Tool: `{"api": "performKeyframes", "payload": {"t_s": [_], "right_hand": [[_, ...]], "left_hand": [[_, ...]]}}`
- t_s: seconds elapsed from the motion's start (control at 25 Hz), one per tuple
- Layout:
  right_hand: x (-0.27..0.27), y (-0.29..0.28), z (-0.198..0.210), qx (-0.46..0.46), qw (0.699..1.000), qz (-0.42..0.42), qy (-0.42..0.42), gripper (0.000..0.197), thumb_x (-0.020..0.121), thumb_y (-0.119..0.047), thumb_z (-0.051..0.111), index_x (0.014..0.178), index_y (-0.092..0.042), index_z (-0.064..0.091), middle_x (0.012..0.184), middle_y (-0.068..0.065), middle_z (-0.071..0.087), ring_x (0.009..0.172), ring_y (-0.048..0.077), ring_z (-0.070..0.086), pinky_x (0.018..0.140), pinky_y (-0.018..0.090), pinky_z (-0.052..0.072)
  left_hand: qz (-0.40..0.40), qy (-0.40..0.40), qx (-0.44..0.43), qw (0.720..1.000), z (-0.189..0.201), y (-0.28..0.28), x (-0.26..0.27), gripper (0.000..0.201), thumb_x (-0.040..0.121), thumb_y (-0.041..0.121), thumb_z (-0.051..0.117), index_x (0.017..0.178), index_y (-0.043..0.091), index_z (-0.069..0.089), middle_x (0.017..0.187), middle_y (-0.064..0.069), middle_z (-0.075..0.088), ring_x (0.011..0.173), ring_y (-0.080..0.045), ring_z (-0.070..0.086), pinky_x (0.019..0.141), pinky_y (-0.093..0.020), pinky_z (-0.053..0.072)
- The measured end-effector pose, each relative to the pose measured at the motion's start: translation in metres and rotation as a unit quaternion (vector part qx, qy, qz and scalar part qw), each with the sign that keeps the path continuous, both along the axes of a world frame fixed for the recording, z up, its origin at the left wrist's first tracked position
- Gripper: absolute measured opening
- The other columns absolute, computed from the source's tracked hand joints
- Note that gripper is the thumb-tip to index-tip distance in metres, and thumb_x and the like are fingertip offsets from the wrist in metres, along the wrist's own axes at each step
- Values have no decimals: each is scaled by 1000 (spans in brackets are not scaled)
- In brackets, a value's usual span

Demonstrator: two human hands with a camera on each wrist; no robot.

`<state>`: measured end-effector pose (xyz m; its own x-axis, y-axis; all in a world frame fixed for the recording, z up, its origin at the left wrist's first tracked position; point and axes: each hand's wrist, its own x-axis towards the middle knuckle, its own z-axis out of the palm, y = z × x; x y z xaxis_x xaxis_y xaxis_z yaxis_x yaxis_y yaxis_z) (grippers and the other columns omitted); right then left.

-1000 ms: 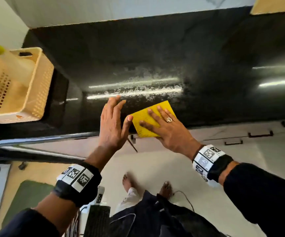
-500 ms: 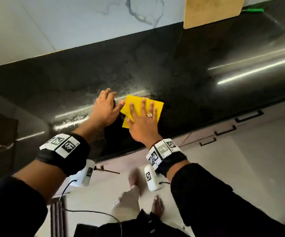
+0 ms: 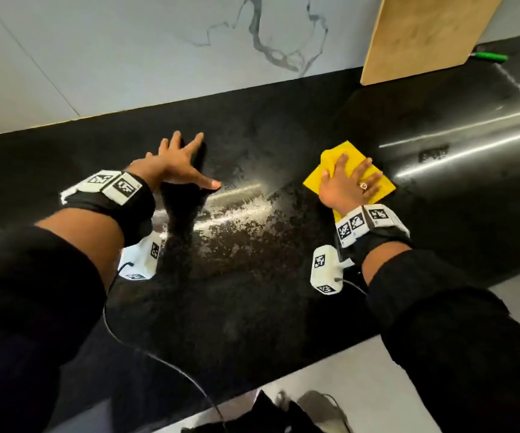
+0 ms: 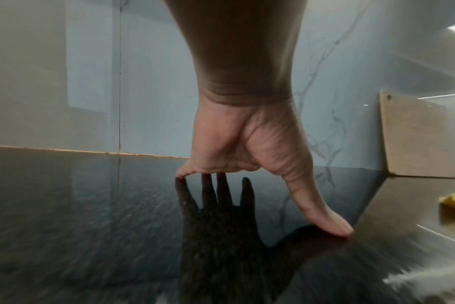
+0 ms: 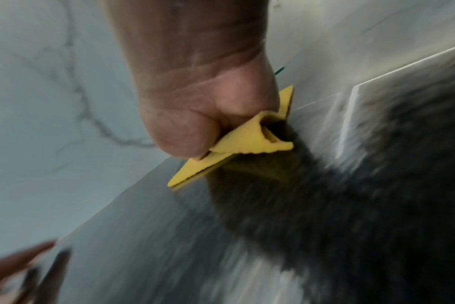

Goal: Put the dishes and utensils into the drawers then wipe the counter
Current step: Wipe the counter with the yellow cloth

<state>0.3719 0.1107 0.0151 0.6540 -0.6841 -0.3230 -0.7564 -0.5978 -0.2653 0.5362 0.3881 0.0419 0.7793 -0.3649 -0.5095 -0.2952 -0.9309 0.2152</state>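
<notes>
A yellow cloth (image 3: 383, 188) lies flat on the glossy black counter (image 3: 252, 276), right of centre. My right hand (image 3: 347, 182) presses on it with spread, straight fingers; a ring shows on one finger. In the right wrist view the palm (image 5: 208, 115) bears down on the cloth (image 5: 249, 139), whose near edge is rucked up. My left hand (image 3: 174, 164) rests flat on the bare counter to the left, fingers splayed, holding nothing. In the left wrist view its thumb (image 4: 322, 214) touches the counter (image 4: 91, 216).
A wooden board (image 3: 421, 35) leans on the marble-patterned wall (image 3: 127, 57) at the back right, with a green object (image 3: 490, 56) behind it. A wet streak (image 3: 237, 207) shines between my hands. The counter's front edge runs below my forearms, above the floor (image 3: 361, 401).
My right hand has slid the cloth to the right, away from the left hand. The left hand has stayed flat on the counter. The view has swung right; the basket is out of sight.
</notes>
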Motion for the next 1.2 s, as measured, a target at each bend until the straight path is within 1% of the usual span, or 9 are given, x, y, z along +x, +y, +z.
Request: {"api": "performKeyframes", "payload": {"t_s": [0.12, 0.24, 0.32, 0.48, 0.6, 0.72, 0.92, 1.08, 1.2], "right_hand": [[26, 75, -2, 8, 988, 153, 13, 63, 102, -48, 24, 155, -29, -4, 158, 17, -24, 142, 48, -20, 116, 59, -9], [3, 129, 0, 4, 902, 431, 25, 62, 102, -50, 24, 153, -36, -9, 158, 9, -29, 142, 39, -27, 117, 54, -12], [10, 88, 7, 13, 847, 529, 45, 61, 102, -52, 23, 151, -41, -12, 158, 2, -29, 142, 29, -29, 116, 45, -14], [92, -10, 12, -24, 944, 322, 73, 61, 103, -48, 25, 154, -34, -6, 161, 11, -18, 146, 41, -14, 119, 50, -2], [167, 16, 6, -28, 986, 164, 31, 63, 103, -42, 27, 156, -19, 0, 160, 19, -12, 147, 43, -10, 119, 52, 2], [207, 94, 1, -7, 965, 261, -18, 63, 104, -38, 27, 155, -12, 3, 162, 17, -8, 147, 41, -8, 119, 51, 0], [213, 107, 0, -13, 842, 540, -23, 59, 105, -42, 24, 156, -20, 3, 163, 6, -8, 149, 30, -9, 119, 44, -1], [218, 32, -9, -71, 958, 277, -10, 59, 105, -37, 24, 156, -14, 5, 163, 12, -5, 149, 36, -5, 121, 47, 2], [235, 52, -4, -20, 990, 139, 0, 63, 103, -35, 29, 155, -13, 0, 162, 13, -13, 147, 40, -13, 119, 53, -4]], "left_hand": [[7, 73, 55, 996, 8, -8, 30, 167, 22, 88, 73, 147, 39, -26, 157, -5, -33, 145, -37, -24, 116, -64, 5], [8, 128, 54, 990, 4, -8, 41, 177, 10, 83, 75, 141, 40, -36, 149, -5, -45, 138, -39, -35, 114, -68, 2], [-1, 156, 38, 987, 4, -6, 45, 175, 16, 78, 80, 139, 39, -39, 146, -7, -48, 135, -39, -39, 114, -67, -3], [-26, 117, 58, 991, 6, -2, 39, 176, 15, 85, 74, 137, 36, -42, 146, -8, -48, 139, -41, -34, 106, -76, -7], [-21, 118, 51, 991, 8, -7, 37, 174, 23, 79, 79, 137, 32, -44, 144, -6, -52, 137, -39, -37, 104, -76, -11], [-2, 126, 50, 991, 7, -8, 39, 174, 29, 74, 84, 135, 28, -47, 140, -4, -55, 134, -37, -42, 103, -76, -15], [6, 121, 42, 992, 5, -7, 37, 176, 31, 73, 84, 134, 18, -48, 138, 0, -57, 131, -33, -47, 102, -73, -19], [6, 122, 16, 992, 4, -5, 38, 177, 30, 70, 86, 134, 19, -48, 140, 0, -56, 131, -33, -46, 101, -70, -23], [4, 120, 19, 993, 1, -6, 40, 178, 30, 69, 87, 135, 19, -47, 140, 0, -56, 131, -34, -46, 99, -71, -23]]}}
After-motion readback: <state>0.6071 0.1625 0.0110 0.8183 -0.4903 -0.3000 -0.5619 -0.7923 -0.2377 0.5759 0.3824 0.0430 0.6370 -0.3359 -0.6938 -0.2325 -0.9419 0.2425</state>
